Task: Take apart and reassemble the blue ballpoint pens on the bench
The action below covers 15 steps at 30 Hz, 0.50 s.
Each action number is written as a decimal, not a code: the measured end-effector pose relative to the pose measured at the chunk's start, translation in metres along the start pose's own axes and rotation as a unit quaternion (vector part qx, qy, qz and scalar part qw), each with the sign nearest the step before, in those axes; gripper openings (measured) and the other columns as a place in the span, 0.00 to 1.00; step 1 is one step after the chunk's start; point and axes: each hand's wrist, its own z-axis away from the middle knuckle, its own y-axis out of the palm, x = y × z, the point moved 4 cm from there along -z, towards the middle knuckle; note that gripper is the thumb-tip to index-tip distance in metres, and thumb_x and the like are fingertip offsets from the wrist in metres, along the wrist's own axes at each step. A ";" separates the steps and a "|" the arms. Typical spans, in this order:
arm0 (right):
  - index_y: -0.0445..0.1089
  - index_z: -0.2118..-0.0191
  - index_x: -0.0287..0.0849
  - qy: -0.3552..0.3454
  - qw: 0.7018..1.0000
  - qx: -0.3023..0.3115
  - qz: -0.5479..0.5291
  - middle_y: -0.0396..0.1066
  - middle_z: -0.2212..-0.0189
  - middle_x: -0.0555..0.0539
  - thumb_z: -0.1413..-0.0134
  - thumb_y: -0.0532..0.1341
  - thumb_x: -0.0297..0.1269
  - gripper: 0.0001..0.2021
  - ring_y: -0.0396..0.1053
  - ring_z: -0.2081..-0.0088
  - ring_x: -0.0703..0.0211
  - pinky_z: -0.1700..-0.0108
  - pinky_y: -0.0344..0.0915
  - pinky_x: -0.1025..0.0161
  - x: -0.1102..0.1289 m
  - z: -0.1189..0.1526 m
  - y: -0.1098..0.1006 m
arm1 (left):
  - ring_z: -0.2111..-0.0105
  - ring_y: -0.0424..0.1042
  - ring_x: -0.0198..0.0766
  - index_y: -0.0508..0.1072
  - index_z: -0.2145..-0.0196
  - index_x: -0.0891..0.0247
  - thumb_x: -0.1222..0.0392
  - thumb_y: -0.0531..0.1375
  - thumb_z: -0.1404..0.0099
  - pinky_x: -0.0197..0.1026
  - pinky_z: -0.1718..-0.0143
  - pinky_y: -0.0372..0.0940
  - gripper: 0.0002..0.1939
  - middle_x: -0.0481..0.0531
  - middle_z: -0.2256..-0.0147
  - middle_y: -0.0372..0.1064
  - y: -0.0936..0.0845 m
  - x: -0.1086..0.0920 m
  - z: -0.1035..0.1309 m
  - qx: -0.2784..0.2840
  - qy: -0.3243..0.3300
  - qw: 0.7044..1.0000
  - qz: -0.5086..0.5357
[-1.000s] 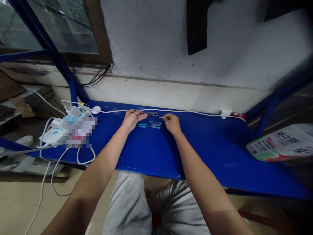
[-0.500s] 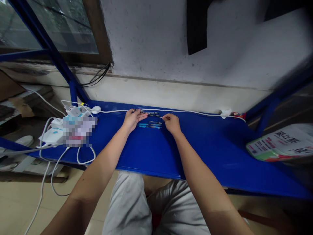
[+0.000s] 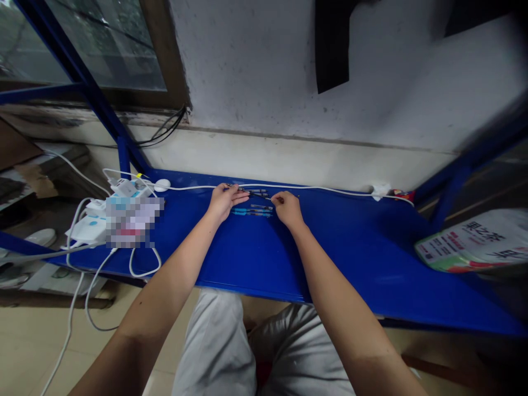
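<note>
Both hands on the dark pen (image 3: 256,193): left hand (image 3: 223,200) flat on one end, right hand (image 3: 285,209) pinching the tip; blue pens (image 3: 251,211) lie beside

head camera looks forward-down at blue shelf (image 3: 256,258).

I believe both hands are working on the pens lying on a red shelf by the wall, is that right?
Not quite: the head view shows the shelf is blue, not red. Both the left hand and the right hand are at the pens by the wall.
</note>
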 end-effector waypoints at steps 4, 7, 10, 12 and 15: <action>0.78 0.67 0.43 -0.026 1.000 0.004 -0.017 0.76 0.65 0.45 0.42 0.62 0.28 0.07 0.73 0.62 0.54 0.53 0.70 0.57 0.011 0.003 0.004 | 0.65 0.84 0.48 0.61 0.65 0.60 0.65 0.66 0.31 0.58 0.51 0.79 0.15 0.51 0.70 0.74 0.003 0.002 0.001 0.009 -0.006 1.000 -0.012; 0.78 0.66 0.43 -0.027 0.999 0.005 -0.042 0.77 0.65 0.45 0.41 0.63 0.30 0.06 0.74 0.62 0.55 0.53 0.71 0.58 0.015 0.004 0.006 | 0.66 0.84 0.47 0.62 0.64 0.60 0.65 0.67 0.32 0.58 0.51 0.78 0.14 0.50 0.71 0.73 0.005 0.000 0.003 0.004 0.008 1.000 -0.016; 0.78 0.62 0.43 -0.006 0.997 -0.002 -0.071 0.78 0.63 0.44 0.42 0.65 0.32 0.04 0.76 0.61 0.55 0.53 0.72 0.58 0.012 0.002 0.004 | 0.67 0.83 0.45 0.61 0.63 0.60 0.65 0.67 0.33 0.56 0.53 0.79 0.14 0.48 0.71 0.72 -0.001 -0.004 0.002 -0.031 0.042 0.998 -0.024; 0.79 0.63 0.42 0.015 0.997 -0.004 -0.070 0.79 0.63 0.44 0.43 0.65 0.31 0.04 0.76 0.61 0.54 0.53 0.72 0.57 0.007 0.001 0.001 | 0.70 0.82 0.42 0.61 0.63 0.59 0.64 0.65 0.33 0.53 0.56 0.79 0.13 0.46 0.72 0.71 -0.008 -0.009 -0.001 -0.070 0.065 0.995 -0.041; 0.79 0.67 0.42 0.041 0.998 0.009 -0.049 0.81 0.65 0.45 0.46 0.66 0.29 0.04 0.77 0.63 0.55 0.53 0.72 0.58 0.001 -0.002 -0.005 | 0.74 0.79 0.38 0.61 0.63 0.58 0.65 0.63 0.34 0.45 0.63 0.79 0.11 0.43 0.74 0.69 -0.021 -0.016 -0.007 -0.127 0.094 0.984 -0.079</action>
